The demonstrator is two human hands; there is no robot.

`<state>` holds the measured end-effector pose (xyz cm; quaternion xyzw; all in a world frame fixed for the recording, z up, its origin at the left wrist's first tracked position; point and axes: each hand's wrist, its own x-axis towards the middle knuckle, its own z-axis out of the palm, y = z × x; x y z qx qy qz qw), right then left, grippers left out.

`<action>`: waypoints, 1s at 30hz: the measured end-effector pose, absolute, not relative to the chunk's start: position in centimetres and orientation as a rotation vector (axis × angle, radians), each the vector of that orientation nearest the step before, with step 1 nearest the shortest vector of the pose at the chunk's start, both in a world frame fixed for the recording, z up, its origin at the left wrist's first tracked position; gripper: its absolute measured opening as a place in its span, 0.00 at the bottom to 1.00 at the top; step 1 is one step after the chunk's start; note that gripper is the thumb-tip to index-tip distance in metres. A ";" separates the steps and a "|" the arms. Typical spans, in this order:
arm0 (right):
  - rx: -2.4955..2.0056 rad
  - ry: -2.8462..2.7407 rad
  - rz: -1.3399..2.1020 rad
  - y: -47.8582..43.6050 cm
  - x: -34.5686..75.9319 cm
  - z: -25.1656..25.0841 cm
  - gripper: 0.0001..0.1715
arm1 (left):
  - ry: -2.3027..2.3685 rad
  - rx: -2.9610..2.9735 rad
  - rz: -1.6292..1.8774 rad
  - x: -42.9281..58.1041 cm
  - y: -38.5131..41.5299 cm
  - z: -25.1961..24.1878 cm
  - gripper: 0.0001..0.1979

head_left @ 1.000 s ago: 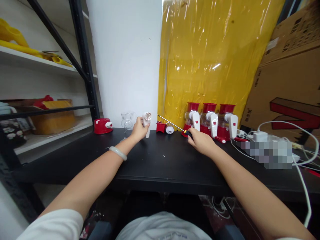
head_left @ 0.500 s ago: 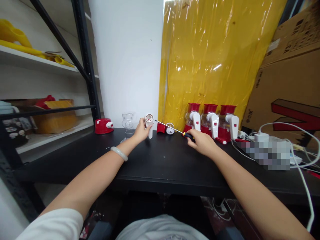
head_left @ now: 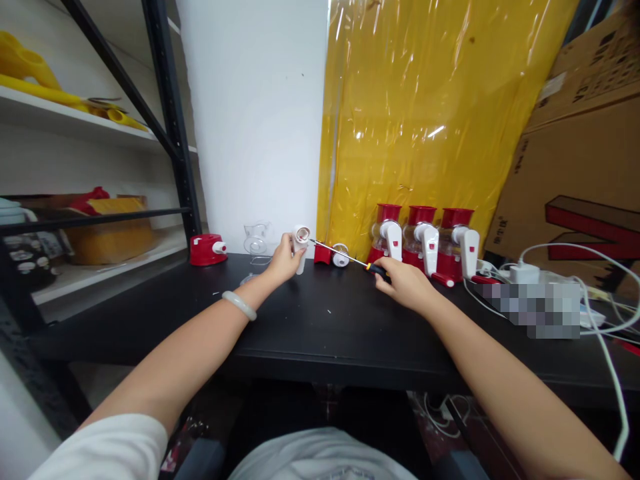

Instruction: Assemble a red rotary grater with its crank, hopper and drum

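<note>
My left hand grips a white crank handle above the table, its round open end turned toward me. In my right hand is a screwdriver with a black and yellow grip. Its long shaft points left, and the tip lies at the rim of the handle's round end; whether it touches cannot be told. Behind the shaft are a red part and a white round part. Clear plastic parts stand left of my left hand.
A red base sits at the back left. Several red and white hand-cranked machines stand in a row at the back right. White cables and a charger lie on the right, before a cardboard box. The black table has small scraps.
The white crank handle has tilted slightly and shifted a little right, its round end now nearer the screwdriver tip. My right hand has barely moved.
</note>
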<state>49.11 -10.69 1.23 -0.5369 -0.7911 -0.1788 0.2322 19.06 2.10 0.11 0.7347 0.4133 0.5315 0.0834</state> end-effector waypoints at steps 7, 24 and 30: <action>-1.489 -2.176 -0.491 -10.7 49.1 1.2 0.15 | 1.404 2.294 1.570 18.8 1.4 0.5 0.14; -1.518 -2.144 -0.500 -10.6 49.1 1.3 0.15 | 1.732 2.313 1.496 19.7 -1.8 1.9 0.13; -1.515 -2.135 -0.512 -10.5 49.1 1.2 0.15 | 1.726 2.318 1.499 19.7 -1.8 1.9 0.13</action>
